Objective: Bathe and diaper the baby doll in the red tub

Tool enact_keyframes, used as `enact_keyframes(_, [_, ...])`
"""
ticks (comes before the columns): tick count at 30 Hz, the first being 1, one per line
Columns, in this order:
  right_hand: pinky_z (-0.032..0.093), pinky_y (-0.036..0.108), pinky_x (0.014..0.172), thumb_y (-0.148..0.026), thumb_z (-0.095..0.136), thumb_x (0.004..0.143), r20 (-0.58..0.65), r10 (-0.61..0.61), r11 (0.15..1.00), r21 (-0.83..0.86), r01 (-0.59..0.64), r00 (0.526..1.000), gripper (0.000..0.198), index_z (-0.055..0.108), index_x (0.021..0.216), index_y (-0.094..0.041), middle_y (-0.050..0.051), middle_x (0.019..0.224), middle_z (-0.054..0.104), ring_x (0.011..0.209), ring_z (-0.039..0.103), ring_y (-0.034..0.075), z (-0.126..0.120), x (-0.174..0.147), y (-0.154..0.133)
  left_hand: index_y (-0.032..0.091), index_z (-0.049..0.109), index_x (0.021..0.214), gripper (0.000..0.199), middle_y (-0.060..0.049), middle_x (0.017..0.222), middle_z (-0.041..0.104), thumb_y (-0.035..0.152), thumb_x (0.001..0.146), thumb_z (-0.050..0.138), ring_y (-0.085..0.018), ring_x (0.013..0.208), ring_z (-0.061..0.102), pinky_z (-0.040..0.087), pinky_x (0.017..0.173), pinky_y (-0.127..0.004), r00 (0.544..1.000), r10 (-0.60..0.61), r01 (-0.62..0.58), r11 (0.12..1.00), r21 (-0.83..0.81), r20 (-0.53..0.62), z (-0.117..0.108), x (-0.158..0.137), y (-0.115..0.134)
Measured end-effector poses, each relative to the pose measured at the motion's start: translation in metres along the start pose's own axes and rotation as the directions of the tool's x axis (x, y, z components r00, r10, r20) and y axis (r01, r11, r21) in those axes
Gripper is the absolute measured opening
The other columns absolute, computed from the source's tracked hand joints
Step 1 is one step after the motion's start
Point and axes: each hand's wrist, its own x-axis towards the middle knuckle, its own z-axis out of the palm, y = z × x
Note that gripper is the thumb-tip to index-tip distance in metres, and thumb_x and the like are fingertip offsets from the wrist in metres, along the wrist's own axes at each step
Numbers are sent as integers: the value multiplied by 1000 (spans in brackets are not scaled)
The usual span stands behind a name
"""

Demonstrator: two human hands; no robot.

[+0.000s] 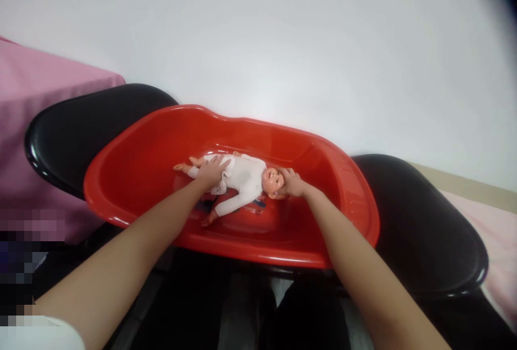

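The left hand (210, 171) lies flat, fingers spread, over the hips of a small plastic baby doll in a white cloth suit (242, 177). The right hand (291, 183) cups its head, fingers curled. The doll lies on its back at mid-frame, long axis running left to right, head rightward, inside a glossy red plastic tub (133, 177) resting on black rounded seats (64, 134).

Ahead of you a plain white wall (283, 32) fills the upper view, evenly lit with a soft glare near its middle. Two glossy black chairs (420, 221) stand side by side before it. On your left hangs a pink cloth (36, 124); at far right lies paler pink fabric (496, 242).
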Motion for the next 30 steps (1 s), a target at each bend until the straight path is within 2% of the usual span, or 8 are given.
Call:
enact_keyframes(5, [32,44,101,-49,78,52,5,6,1000,0,-6,1000,105,25,142,-34,8,133,31,121,34,34,-1,-1,-2,21,43,136,48,-17,136,42,23,88,36,-34,126,37,31,98,-49,987,-158,158,987,20,-21,-3,-5,-18])
enact_keyframes(10, [32,43,100,-49,78,52,13,7,1000,-6,-7,1000,106,24,142,-34,8,134,30,120,34,33,-2,-3,-5,15,53,120,36,-15,116,50,25,92,33,-32,108,42,37,89,-49,930,-365,365,931,-8,-36,-10,-14,-32])
enact_keyframes(16, [33,43,100,-49,79,51,-7,-7,1000,-2,7,1000,105,26,141,-35,7,131,32,119,34,33,0,-1,-2,6,55,104,32,-12,104,52,27,94,33,-26,102,39,32,92,-53,882,-461,449,885,-125,-95,-8,-14,-39])
enact_keyframes(20, [33,43,99,-50,79,51,-4,-4,1000,-6,4,1000,105,27,141,-34,6,131,32,117,35,33,1,0,-2,9,57,106,34,-14,105,53,29,94,33,-28,101,45,33,91,-51,801,-549,471,825,-313,-241,-15,2,-36])
enact_keyframes(22, [33,43,100,-50,78,51,1,0,1000,-8,0,1000,104,27,141,-34,7,132,31,118,35,33,0,0,-3,11,56,112,36,-14,110,53,27,94,29,-27,102,47,35,92,-45,794,-500,370,849,-376,-347,-22,13,-28])
enact_keyframes(25, [32,43,100,-51,79,50,3,2,1000,-6,-2,1000,107,26,141,-35,7,133,30,119,34,34,0,0,-3,16,50,126,41,-12,121,52,29,93,29,-24,111,48,37,98,-37,851,-279,120,928,-352,-445,-29,28,-6])
enact_keyframes(28, [32,44,100,-50,80,50,-6,-6,1000,-5,6,1000,107,26,141,-35,7,132,31,119,34,34,1,1,-2,20,35,141,51,-8,138,44,37,92,34,-24,127,38,29,107,-38,933,53,-147,959,-244,-355,-21,32,19])
enact_keyframes(30, [32,44,100,-49,80,50,-11,-8,1000,-5,8,1000,106,26,140,-36,7,131,32,119,34,33,2,1,-1,24,28,145,56,-6,147,35,41,92,34,-26,135,28,23,110,-43,949,237,-277,941,-193,-206,-8,29,28])
